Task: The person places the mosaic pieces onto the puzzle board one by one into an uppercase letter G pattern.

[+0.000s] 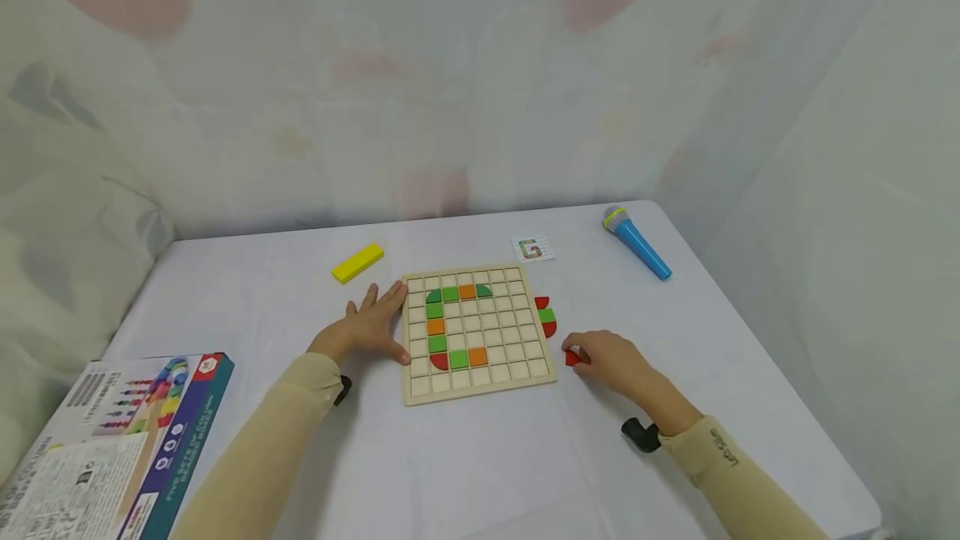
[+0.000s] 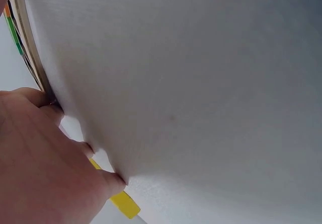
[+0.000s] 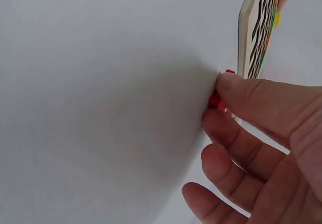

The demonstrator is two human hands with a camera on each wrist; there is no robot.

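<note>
Just off the lower right corner of the wooden grid board [image 1: 477, 332], the right hand [image 1: 611, 361] has its thumb and fingertips closed on a small red piece [image 1: 572, 357] lying on the white table [image 1: 247, 290], near but apart from the board's edge. The piece looks like a light, stiff painted wooden tile, probably smooth and a little slippery, so a pinch across its two opposite side edges should suit it best; it seems sturdy. On the board's left side, the left hand [image 1: 371, 325] lies flat with fingers spread, touching the rim. Beyond the board's far right corner a small pattern card [image 1: 533, 249] shows a letter G. The right sleeve cuff [image 1: 718, 447] bears writing too small to read.
</note>
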